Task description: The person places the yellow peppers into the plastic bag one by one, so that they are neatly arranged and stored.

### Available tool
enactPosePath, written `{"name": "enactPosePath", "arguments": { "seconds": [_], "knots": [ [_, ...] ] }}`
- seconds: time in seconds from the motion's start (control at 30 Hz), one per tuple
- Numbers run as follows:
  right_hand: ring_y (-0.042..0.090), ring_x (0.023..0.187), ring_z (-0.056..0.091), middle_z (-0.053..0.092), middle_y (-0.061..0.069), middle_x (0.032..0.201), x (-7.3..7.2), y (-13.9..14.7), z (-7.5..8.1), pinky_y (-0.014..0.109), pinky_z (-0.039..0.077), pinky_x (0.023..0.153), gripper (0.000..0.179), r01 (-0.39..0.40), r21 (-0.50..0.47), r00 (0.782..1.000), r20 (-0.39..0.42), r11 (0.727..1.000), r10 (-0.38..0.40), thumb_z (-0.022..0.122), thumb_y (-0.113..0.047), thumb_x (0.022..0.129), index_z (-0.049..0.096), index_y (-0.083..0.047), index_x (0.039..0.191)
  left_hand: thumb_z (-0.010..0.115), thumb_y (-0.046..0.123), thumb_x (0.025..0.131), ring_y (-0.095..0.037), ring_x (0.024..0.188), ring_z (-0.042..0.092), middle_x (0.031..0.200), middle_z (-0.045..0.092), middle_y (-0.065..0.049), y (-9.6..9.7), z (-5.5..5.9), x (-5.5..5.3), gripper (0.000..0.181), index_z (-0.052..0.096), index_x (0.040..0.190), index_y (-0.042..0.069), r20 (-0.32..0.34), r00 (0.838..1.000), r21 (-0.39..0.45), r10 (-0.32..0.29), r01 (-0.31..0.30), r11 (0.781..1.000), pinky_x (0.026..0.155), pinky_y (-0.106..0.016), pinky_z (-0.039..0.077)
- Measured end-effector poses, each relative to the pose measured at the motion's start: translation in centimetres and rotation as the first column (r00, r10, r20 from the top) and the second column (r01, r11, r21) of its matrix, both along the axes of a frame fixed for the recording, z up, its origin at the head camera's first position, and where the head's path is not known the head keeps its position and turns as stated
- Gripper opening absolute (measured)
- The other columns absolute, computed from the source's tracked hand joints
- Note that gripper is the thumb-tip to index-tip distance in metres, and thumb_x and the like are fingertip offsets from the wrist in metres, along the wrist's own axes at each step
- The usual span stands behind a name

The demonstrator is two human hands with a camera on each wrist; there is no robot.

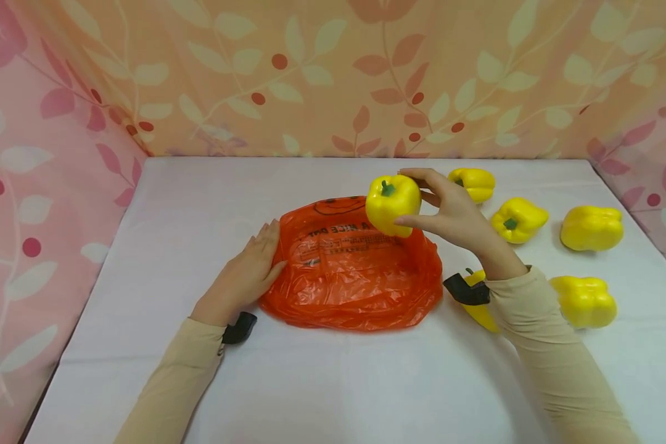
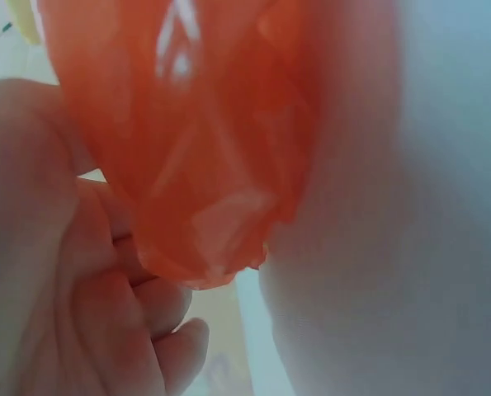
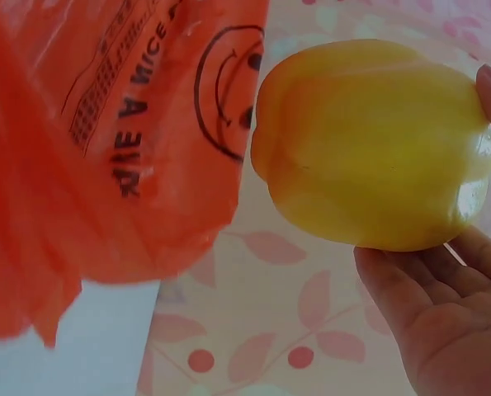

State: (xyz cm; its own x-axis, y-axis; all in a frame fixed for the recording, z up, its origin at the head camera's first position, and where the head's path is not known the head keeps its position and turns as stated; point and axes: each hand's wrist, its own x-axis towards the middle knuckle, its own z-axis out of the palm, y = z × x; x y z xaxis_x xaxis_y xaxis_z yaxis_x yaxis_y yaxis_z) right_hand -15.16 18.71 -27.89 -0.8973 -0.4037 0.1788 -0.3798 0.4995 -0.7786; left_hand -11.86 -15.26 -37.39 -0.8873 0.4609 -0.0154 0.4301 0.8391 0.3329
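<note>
A red plastic bag (image 1: 349, 271) with black print lies spread on the table, its mouth facing up. My left hand (image 1: 250, 271) rests along the bag's left side with its fingers extended; in the left wrist view the red film (image 2: 204, 148) lies against the palm side. Above the bag's far right rim, my right hand (image 1: 449, 209) grips a yellow bell pepper (image 1: 390, 206) between thumb and fingers, its green stem facing me. The right wrist view shows that pepper (image 3: 377, 144) beside the bag's printed smiley face.
Several more yellow bell peppers stand on the right, among them one at the back (image 1: 474, 184), one in the middle (image 1: 518, 220) and one at far right (image 1: 591, 228). Another (image 1: 480, 308) is partly hidden by the right wrist's black camera mount (image 1: 466, 290). Patterned curtains (image 1: 333, 80) border the white table.
</note>
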Motion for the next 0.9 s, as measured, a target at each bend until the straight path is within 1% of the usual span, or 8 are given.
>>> {"name": "enactPosePath", "arguments": {
  "seconds": [0.2,0.33,0.47,0.6,0.7,0.8,0.9],
  "knots": [
    [0.024,0.124,0.045,0.047,0.013,0.135,-0.3,-1.9,-0.6,0.037,0.038,0.104,0.068,-0.047,-0.086,0.999,-0.02,0.995,0.046,0.077,-0.002,0.077,0.044,0.002,0.135,0.051,0.024,0.097,-0.036,0.141,0.012,0.153,0.013,-0.024,0.2,0.0,0.0,0.073,0.009,0.147,-0.01,-0.052,0.999,-0.04,-0.014,0.012,0.999,0.112,-0.051,0.018],
    [0.021,0.124,0.046,0.048,0.012,0.134,-0.4,-3.4,-1.1,0.034,0.039,0.104,0.068,-0.078,-0.144,0.997,-0.018,0.986,0.076,0.078,-0.001,0.075,0.044,0.002,0.134,0.051,0.024,0.098,-0.036,0.141,0.013,0.153,0.014,-0.024,0.2,0.0,0.1,0.072,0.01,0.147,-0.01,-0.056,0.998,-0.056,-0.015,0.012,0.998,0.112,-0.051,0.018],
    [0.019,0.123,0.046,0.047,0.01,0.134,-0.6,-4.8,-1.5,0.031,0.04,0.103,0.069,-0.11,-0.195,0.994,-0.013,0.975,0.11,0.079,0.0,0.074,0.045,0.002,0.134,0.05,0.025,0.098,-0.035,0.141,0.013,0.153,0.014,-0.023,0.3,0.1,0.0,0.072,0.009,0.147,-0.009,-0.043,0.999,-0.06,-0.013,0.01,0.998,0.112,-0.051,0.017],
    [0.02,0.121,0.048,0.048,0.009,0.134,-0.7,-5.9,-1.9,0.033,0.04,0.102,0.069,-0.131,-0.201,0.991,-0.015,0.971,0.131,0.079,-0.002,0.074,0.046,0.0,0.134,0.049,0.027,0.098,-0.033,0.142,0.011,0.154,0.012,-0.021,0.3,0.2,0.0,0.073,0.008,0.148,-0.007,-0.016,1.0,-0.066,-0.001,0.0,0.998,0.113,-0.05,0.016],
    [0.02,0.12,0.048,0.048,0.006,0.134,-0.7,-6.5,-2.2,0.036,0.041,0.102,0.069,-0.13,-0.176,0.991,-0.002,0.976,0.131,0.08,-0.006,0.075,0.046,-0.003,0.135,0.048,0.028,0.098,-0.033,0.142,0.011,0.155,0.012,-0.021,0.3,0.3,0.0,0.073,0.008,0.148,-0.007,-0.005,1.0,-0.069,0.003,-0.003,0.998,0.113,-0.049,0.015],
    [0.021,0.119,0.05,0.049,0.003,0.135,-0.8,-7.1,-2.6,0.037,0.041,0.102,0.07,-0.123,-0.137,0.992,0.008,0.983,0.125,0.08,-0.013,0.075,0.046,-0.008,0.136,0.049,0.027,0.098,-0.034,0.142,0.012,0.154,0.013,-0.021,0.2,0.2,0.0,0.072,0.009,0.148,-0.007,-0.011,1.0,-0.067,-0.001,0.001,0.998,0.113,-0.049,0.016],
    [0.021,0.116,0.052,0.05,0.002,0.134,-0.9,-7.6,-3.2,0.039,0.043,0.099,0.071,-0.136,-0.121,0.99,0.018,0.983,0.139,0.08,-0.017,0.076,0.046,-0.01,0.137,0.05,0.027,0.098,-0.034,0.142,0.013,0.154,0.014,-0.022,0.2,0.2,0.0,0.072,0.01,0.148,-0.008,-0.02,1.0,-0.063,-0.004,0.003,0.998,0.112,-0.049,0.016]
  ]
}}
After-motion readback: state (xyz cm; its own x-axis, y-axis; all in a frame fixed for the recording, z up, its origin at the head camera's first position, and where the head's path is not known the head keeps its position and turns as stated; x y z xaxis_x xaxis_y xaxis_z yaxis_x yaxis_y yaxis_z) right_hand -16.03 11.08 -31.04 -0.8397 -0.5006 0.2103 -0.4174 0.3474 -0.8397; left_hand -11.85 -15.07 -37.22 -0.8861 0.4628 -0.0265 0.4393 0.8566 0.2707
